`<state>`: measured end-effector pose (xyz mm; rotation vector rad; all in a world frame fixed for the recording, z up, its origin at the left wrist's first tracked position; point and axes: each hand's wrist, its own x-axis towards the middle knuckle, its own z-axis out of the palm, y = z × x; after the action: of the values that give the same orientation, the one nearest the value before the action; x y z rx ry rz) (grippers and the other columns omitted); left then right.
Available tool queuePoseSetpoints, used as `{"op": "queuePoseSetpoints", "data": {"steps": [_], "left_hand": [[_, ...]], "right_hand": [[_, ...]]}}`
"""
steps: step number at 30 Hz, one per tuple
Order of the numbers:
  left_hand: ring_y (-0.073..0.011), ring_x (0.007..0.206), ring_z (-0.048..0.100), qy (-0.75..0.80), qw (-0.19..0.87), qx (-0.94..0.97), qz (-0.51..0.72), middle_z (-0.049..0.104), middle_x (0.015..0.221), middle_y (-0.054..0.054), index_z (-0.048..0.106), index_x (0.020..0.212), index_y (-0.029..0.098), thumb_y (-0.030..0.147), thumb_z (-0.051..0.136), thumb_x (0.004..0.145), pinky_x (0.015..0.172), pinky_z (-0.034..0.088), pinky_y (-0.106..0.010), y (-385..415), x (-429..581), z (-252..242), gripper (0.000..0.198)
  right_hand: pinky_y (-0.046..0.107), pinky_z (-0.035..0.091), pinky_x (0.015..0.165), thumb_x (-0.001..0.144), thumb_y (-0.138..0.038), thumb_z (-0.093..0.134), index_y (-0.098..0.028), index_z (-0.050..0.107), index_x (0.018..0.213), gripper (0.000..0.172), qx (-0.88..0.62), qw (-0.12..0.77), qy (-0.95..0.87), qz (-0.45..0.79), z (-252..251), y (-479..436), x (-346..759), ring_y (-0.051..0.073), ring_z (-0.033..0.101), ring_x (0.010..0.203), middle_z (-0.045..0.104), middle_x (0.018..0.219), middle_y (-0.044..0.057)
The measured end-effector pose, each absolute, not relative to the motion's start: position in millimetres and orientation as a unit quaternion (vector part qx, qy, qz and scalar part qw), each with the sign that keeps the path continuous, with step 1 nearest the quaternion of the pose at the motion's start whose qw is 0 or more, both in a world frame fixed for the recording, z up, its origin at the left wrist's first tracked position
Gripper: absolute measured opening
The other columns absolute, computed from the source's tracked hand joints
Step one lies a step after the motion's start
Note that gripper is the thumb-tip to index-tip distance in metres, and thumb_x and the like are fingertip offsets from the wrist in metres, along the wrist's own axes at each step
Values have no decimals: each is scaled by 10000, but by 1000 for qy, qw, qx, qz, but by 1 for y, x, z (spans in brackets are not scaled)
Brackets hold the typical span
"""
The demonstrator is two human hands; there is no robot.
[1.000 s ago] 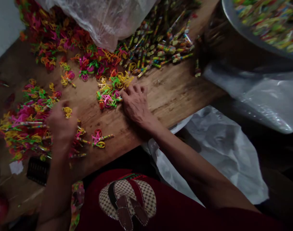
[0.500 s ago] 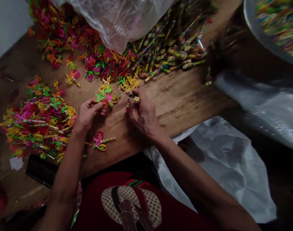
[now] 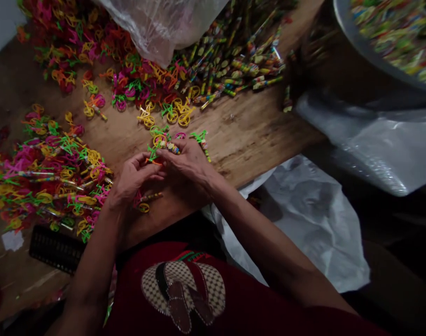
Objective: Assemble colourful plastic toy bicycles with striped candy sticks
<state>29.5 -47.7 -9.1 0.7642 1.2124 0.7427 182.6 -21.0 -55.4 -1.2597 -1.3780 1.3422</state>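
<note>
My left hand (image 3: 134, 179) is closed in a pinch on an orange plastic toy bicycle (image 3: 153, 162), of which only a thin part shows. Against its fingertips comes my right hand (image 3: 193, 163), closed on a small candy tube (image 3: 171, 148) with coloured pieces inside. Green and yellow toy bicycles (image 3: 159, 135) lie just beyond the fingers. Right of my right hand, a green toy bicycle (image 3: 199, 136) is joined to a striped tube (image 3: 206, 151). Below my left hand rests a bicycle with a yellow wheel (image 3: 143, 207), partly covered by the hand.
Joined toys form a pile (image 3: 52, 177) on the left of the wooden table (image 3: 247, 135). Behind are loose bicycles (image 3: 76, 42) and a heap of tubes (image 3: 230, 65), partly under a plastic bag (image 3: 164, 28). A metal basin (image 3: 349, 32) stands right; a black basket (image 3: 53, 249) lies left.
My right hand has moved left with the candy tube and now meets my left hand. The view has shifted slightly, so the table's contents appear further left and higher.
</note>
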Motion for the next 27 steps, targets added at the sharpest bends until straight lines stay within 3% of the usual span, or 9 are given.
{"op": "queuePoseSetpoints", "data": {"steps": [4,10,15,23,27], "left_hand": [[-111,597,645,569,676,316,347,694,740,-15,692,837,119,323,823,692,523,559,-215,-41,28,-9,282],[-90,529,602,594,683,244,347,680,685,-4,662,754,121,215,770,674,442,497,-184,-40,24,-7,164],[-94,492,598,587,707,184,349,680,654,-10,612,726,138,191,665,703,360,408,-156,-43,28,-17,79],[-100,516,634,549,734,234,324,672,660,-3,672,811,109,207,759,752,440,517,-172,-45,37,-18,144],[-108,575,679,544,741,216,328,702,716,-15,662,834,120,201,747,797,489,549,-162,-49,34,-16,123]], "right_hand": [[245,364,606,844,-572,618,-132,674,761,452,-486,414,-575,512,-52,-28,179,115,478,652,577,687,-5],[260,429,642,946,-479,521,-168,706,895,366,-480,425,-617,457,-47,-48,196,133,513,651,616,721,4],[351,533,858,935,-389,565,-207,691,1144,304,-462,442,-648,413,-59,-63,214,217,669,946,729,1018,75],[368,548,922,953,-360,539,-208,751,1061,283,-441,446,-639,446,-66,-60,204,199,703,954,768,998,62],[306,558,800,885,-354,650,-196,726,1047,239,-462,479,-582,468,-66,-61,210,170,691,851,753,944,34]]}}
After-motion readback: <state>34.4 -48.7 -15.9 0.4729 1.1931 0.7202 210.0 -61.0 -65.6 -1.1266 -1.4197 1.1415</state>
